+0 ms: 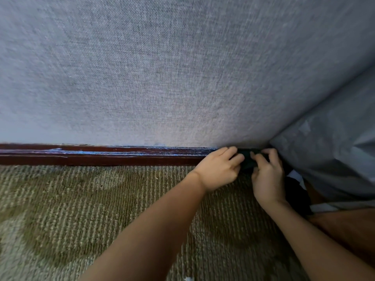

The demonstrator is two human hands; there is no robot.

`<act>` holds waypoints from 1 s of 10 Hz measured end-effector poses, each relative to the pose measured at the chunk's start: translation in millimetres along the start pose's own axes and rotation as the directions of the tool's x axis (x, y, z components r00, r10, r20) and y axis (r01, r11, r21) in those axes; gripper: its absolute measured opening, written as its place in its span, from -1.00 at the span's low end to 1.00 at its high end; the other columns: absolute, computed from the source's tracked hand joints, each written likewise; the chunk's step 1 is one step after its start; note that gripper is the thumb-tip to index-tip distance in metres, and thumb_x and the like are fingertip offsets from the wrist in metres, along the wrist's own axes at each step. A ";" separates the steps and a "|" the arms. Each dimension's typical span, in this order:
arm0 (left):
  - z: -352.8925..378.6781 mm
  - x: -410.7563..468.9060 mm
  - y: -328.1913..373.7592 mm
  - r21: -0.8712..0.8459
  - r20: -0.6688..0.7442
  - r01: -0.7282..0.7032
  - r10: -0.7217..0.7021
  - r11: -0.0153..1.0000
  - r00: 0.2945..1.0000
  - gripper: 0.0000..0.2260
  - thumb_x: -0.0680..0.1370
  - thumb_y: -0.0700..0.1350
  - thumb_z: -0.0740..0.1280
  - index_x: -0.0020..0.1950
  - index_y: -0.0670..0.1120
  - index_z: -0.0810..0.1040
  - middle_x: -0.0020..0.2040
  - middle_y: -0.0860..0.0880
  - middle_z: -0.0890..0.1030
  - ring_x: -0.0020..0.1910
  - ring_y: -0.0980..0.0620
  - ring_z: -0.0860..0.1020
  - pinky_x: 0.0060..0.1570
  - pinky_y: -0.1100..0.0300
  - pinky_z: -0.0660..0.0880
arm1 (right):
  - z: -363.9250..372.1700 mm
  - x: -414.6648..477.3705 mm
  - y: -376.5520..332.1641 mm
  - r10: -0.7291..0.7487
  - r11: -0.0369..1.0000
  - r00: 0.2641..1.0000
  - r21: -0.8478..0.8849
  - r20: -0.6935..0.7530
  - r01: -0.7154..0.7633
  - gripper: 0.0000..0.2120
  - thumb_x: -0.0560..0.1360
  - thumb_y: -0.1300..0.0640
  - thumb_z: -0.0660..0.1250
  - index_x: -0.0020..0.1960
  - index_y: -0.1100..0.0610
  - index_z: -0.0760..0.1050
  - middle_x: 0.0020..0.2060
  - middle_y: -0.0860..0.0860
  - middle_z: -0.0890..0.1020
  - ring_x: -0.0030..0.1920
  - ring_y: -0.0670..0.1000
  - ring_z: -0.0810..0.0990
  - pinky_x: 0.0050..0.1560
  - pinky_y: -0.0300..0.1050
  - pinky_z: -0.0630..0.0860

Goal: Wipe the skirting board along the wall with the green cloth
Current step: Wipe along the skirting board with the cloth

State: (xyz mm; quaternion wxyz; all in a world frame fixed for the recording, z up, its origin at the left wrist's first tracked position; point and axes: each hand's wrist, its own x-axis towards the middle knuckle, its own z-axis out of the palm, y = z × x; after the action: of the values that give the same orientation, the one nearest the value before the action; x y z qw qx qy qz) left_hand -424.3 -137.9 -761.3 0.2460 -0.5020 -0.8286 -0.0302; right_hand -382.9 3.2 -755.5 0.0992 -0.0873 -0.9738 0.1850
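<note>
Carpet (81, 199): 2 hands (218, 171) (267, 179) grip 1 green cloth (246, 161) @ skirting board (101, 157)

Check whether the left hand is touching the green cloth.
Touching. The head view shows the left hand pinching the green cloth in its fingers, with the right hand gripping the other side, by the skirting board.

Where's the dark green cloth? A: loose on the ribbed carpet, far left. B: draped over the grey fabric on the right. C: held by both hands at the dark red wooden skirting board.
C: the left hand and right hand both grip the dark green cloth at the dark red wooden skirting board.
</note>
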 end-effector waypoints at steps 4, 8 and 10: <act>6.0 9.7 11.0 -0.003 0.019 0.000 0.000 1.000 1.000 -0.75 0.46 -0.22 0.19 -0.22 -0.09 0.67 -0.19 0.00 0.62 -0.18 -0.01 0.56 -0.16 0.19 0.43 | -4.2 7.6 10.1 0.054 0.998 0.998 0.014 -0.024 -0.054 -0.70 0.40 0.52 0.15 0.07 0.35 0.48 0.11 0.31 0.46 0.15 0.25 0.39 0.19 0.00 0.30; 1.8 5.2 7.9 -0.038 0.009 -0.007 0.007 0.999 1.000 -0.73 0.47 -0.20 0.18 -0.19 -0.08 0.69 -0.20 0.00 0.64 -0.19 0.02 0.57 -0.19 0.22 0.44 | -9.5 4.2 11.6 0.039 0.998 0.998 0.056 0.048 -0.042 -0.68 0.41 0.51 0.17 0.11 0.35 0.51 -0.07 0.37 0.54 -0.07 0.34 0.50 -0.16 -0.09 0.26; 0.4 33.4 2.2 -0.006 -0.073 -0.084 0.083 0.996 0.994 -0.80 0.46 -0.20 0.25 -0.23 -0.09 0.68 -0.20 -0.02 0.63 -0.18 -0.02 0.56 -0.17 0.19 0.36 | -19.8 14.1 22.5 0.129 0.991 0.986 0.016 0.108 -0.132 -0.65 0.51 0.38 0.09 0.26 0.27 0.41 -0.10 0.36 0.57 -0.12 0.33 0.52 -0.20 -0.05 0.31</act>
State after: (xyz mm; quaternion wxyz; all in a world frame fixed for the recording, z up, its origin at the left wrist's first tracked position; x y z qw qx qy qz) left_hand -435.1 -109.3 -747.5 0.2747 -0.5358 -0.7973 -0.0420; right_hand -389.0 33.5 -743.7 0.0359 -0.1397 -0.9677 0.2069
